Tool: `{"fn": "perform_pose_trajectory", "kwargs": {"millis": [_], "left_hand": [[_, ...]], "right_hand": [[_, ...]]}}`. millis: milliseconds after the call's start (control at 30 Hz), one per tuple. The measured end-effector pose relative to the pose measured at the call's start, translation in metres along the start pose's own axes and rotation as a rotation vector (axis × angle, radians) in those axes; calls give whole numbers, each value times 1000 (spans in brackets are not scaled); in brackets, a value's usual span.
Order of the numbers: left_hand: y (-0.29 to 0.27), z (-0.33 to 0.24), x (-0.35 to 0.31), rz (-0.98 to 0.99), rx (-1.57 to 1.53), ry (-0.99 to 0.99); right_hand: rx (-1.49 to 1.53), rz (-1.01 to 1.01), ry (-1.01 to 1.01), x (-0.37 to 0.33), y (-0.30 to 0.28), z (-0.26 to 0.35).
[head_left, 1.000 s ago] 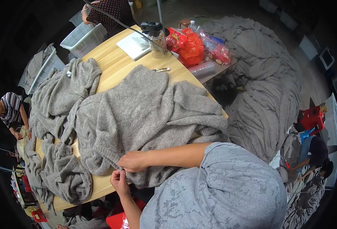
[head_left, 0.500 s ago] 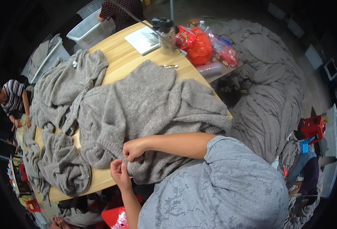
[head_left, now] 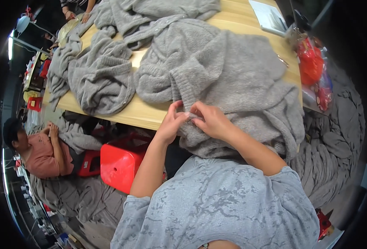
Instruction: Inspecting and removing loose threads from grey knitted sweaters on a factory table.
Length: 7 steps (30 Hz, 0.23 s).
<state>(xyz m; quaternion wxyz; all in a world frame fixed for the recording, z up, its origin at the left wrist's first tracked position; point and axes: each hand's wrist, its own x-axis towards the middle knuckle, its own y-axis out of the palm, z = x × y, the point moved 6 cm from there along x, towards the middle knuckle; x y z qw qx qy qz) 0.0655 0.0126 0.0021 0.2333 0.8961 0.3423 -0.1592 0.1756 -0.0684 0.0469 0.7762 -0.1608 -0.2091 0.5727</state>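
Observation:
A grey knitted sweater (head_left: 250, 62) lies bunched on the wooden table in front of me, its near side hanging at the table edge. My left hand (head_left: 173, 123) pinches the sweater's edge between thumb and fingers, close to a ribbed band. Right beside it, almost touching, my right hand (head_left: 211, 121) grips the same bit of knit with bent fingers. What exactly lies between the fingertips is too small to make out. A small metal tool (head_left: 282, 61), perhaps thread snips, rests beyond the sweater on the right.
More grey knitwear (head_left: 102, 76) covers the table's (head_left: 148, 114) left and far parts. A red stool (head_left: 119, 166) stands at my left, near a seated person (head_left: 46, 153). Red plastic bags (head_left: 310, 62) sit off the right corner, above a large heap of grey knitwear (head_left: 337, 141).
My view has swung, so the table appears higher and turned. Both hands stay together at the sweater's edge; my right hand now sits to the right of my left, no longer above it.

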Motion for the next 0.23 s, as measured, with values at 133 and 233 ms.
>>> {"fn": "perform_pose_trajectory", "kwargs": {"millis": [133,233], "left_hand": [[1,-5,12,-31,23,189],[-15,-25,11,-114,-101,495]], "right_hand": [[4,-1,86,-10,-4,8],[-308,252,132,-27,-12,-11]]}}
